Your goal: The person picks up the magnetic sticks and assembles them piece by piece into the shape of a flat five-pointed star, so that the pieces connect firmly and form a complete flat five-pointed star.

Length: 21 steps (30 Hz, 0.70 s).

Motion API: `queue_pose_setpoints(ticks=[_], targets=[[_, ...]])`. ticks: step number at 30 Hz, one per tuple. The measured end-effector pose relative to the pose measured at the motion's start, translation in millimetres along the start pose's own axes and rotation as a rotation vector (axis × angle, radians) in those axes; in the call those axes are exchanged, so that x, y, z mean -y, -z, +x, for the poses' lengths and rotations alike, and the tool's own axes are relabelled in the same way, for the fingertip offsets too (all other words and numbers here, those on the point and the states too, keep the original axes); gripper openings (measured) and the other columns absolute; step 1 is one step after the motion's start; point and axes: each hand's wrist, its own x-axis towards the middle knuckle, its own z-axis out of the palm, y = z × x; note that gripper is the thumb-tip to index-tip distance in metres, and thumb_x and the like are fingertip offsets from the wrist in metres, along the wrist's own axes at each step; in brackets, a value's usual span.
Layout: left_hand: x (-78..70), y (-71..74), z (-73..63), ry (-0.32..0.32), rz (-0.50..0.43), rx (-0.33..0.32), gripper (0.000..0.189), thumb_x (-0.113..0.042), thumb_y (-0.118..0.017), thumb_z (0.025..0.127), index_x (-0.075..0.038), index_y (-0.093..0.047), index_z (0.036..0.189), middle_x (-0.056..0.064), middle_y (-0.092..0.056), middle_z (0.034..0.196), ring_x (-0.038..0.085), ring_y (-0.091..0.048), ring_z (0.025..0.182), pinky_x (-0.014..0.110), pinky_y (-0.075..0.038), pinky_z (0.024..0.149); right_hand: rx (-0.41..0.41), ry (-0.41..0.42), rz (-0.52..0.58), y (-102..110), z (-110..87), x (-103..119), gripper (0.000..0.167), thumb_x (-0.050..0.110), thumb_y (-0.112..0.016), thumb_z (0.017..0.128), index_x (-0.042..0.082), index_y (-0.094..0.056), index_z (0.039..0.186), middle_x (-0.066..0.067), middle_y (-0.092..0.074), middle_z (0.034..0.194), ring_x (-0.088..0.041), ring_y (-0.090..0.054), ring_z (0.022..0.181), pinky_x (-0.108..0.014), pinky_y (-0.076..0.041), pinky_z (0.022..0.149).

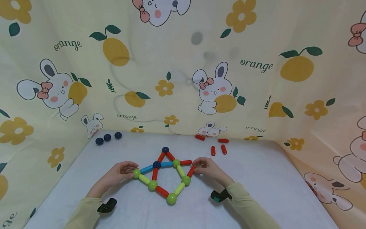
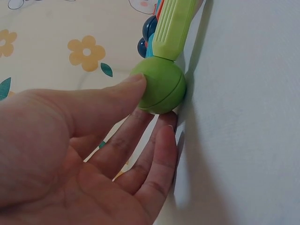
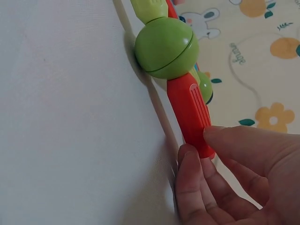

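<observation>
A flat figure of joined rods and balls lies on the table, with a dark blue ball [image 1: 165,149] at its top and a green ball [image 1: 171,198] at its front. My left hand [image 1: 121,172] pinches the green ball [image 2: 161,85] at the figure's left corner, thumb on top and fingers beneath. At the right, my right hand [image 1: 211,168] holds the free end of a red rod [image 3: 190,110]. That rod's other end meets a green ball [image 3: 166,48]. A second red rod [image 1: 186,162] juts right from the upper green ball [image 1: 176,163], its tip near my right fingers.
Three loose dark blue balls [image 1: 107,137] sit at the back left of the white table [image 1: 246,165]. Several loose red rods [image 1: 224,149] lie at the back right. A printed cloth [image 1: 177,105] rises behind the table and along both sides.
</observation>
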Motion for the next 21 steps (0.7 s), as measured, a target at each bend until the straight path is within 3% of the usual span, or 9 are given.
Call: queue_pose_setpoints(ticks=[11,21], targets=[[-5.5,0.6,-1.1,0.004,0.025,0.018,0.037,-0.006,-0.067,0.089,-0.001,-0.056,0.124,0.01,-0.062,0.118,0.028,-0.058,0.108,0.04,-0.05,0.089,-0.088,-0.061,0.007,6.6,-23.7,11.7,0.029,0.023,-0.064,0.093,0.003,-0.062,0.115,-0.008,-0.065,0.103,-0.023,-0.062,0.086,-0.032,-0.054,0.075],[-11.5,1.6,6.1,0.022,0.055,0.008,0.031,-0.009,-0.061,0.093,-0.001,-0.057,0.123,0.01,-0.066,0.111,0.022,-0.063,0.095,0.037,-0.054,0.08,0.152,-0.137,0.041,-10.1,-45.7,27.8,0.029,0.026,-0.063,0.093,0.001,-0.066,0.108,-0.012,-0.069,0.086,-0.022,-0.065,0.071,-0.028,-0.054,0.066]])
